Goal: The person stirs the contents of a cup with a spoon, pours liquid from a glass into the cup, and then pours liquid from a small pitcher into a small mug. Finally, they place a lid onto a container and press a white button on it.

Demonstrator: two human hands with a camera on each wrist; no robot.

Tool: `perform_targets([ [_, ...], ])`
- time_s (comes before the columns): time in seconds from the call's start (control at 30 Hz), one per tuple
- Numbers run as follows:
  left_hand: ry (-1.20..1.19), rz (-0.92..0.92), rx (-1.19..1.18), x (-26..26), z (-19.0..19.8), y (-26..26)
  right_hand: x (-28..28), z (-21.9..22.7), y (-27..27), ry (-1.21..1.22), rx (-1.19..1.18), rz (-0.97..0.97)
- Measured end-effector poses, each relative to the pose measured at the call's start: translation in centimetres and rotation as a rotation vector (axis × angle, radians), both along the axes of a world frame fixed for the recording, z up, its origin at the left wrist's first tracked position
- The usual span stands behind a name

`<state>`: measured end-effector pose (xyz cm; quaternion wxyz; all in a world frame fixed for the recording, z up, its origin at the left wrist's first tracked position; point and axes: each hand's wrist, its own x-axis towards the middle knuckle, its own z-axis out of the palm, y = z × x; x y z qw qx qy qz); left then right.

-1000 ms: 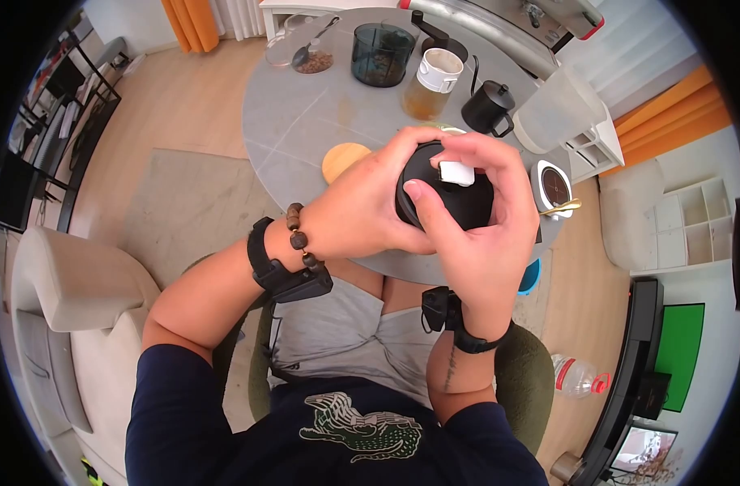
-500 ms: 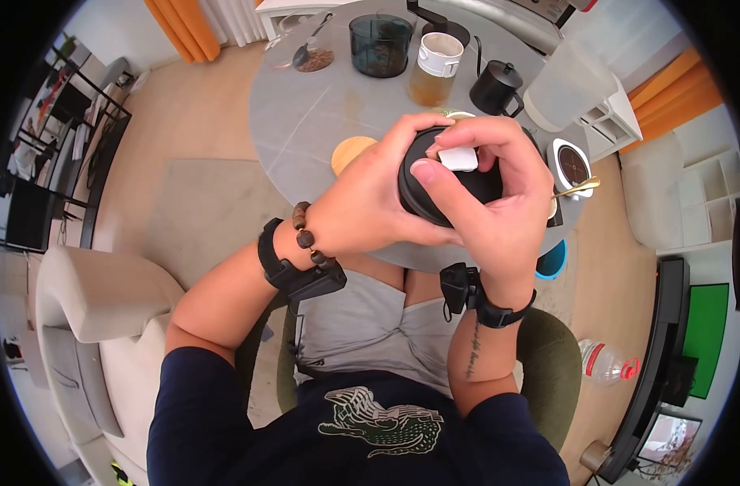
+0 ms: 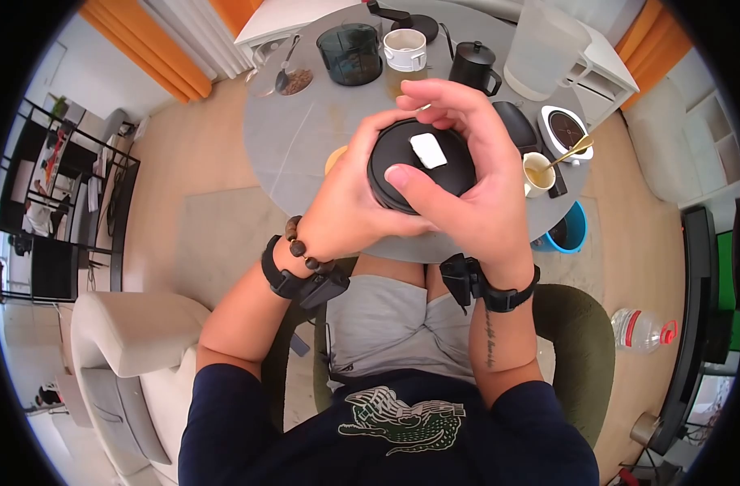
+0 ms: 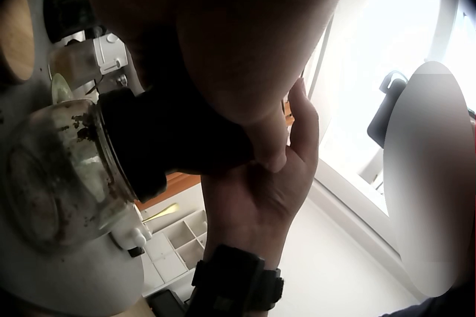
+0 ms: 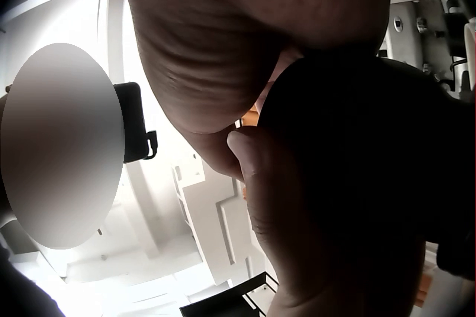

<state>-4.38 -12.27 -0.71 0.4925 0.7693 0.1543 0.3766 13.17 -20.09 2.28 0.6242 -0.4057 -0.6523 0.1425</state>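
In the head view a round black lid point(image 3: 390, 166) faces up, with a white piece point(image 3: 428, 151) on its top. My left hand point(image 3: 345, 182) curls round its left side. My right hand point(image 3: 491, 194) arches at the right, thumb over the top and fingers spread beyond the far edge, off the white piece; whether the thumb touches is unclear. The left wrist view has a glass jar point(image 4: 59, 183) with brown residue below the black part. Both wrist views are dark near the hands.
On the grey table point(image 3: 281, 154) stand a dark container point(image 3: 349, 57), a white-topped cup point(image 3: 405, 50), a black kettle point(image 3: 473, 66) and a clear pitcher point(image 3: 544, 53). A cup with a gold spoon point(image 3: 537, 180) sits right, beside a white scale-like device point(image 3: 562, 130). Below hangs a blue bucket point(image 3: 576, 231).
The fingers and thumb of my right hand have spread away from the white piece, which now shows fully. The head view has shifted, and the cup with the gold spoon shows more clearly.
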Motion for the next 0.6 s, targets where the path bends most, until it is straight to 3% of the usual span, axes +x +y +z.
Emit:
perform_targets([
  [0.17,0.022,0.038,0.005,-0.1,0.3,-0.3,0.0,-1.0,-0.7,0.260,-0.096,0.191],
  [0.5,0.119,0.007,-0.064,-0.5,0.7,-0.1,-0.1,-2.3,-0.9,0.334,-0.142,0.211],
  [0.6,0.104,-0.006,-0.091,-0.5,0.6,-0.1,0.0,-2.2,-0.9,0.456,-0.152,0.267],
])
